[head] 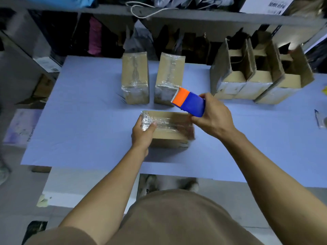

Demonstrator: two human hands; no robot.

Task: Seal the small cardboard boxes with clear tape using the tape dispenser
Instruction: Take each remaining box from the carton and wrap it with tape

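A small cardboard box point(172, 131) lies in the middle of the blue table point(85, 110), clear tape shining across its top. My left hand point(143, 134) grips the box's left end, thumb on the taped top. My right hand point(213, 115) holds the blue and orange tape dispenser point(190, 101) just above the box's right far corner, orange end pointing up and left. Two taped boxes stand behind: one at the left point(135, 77) and one at the right point(169, 78).
Three open cardboard boxes point(254, 75) stand in a row at the back right of the table. Shelves with bags and cartons run behind. A small clear packet point(320, 119) lies at the right edge. The table's near edge is in front of my body.
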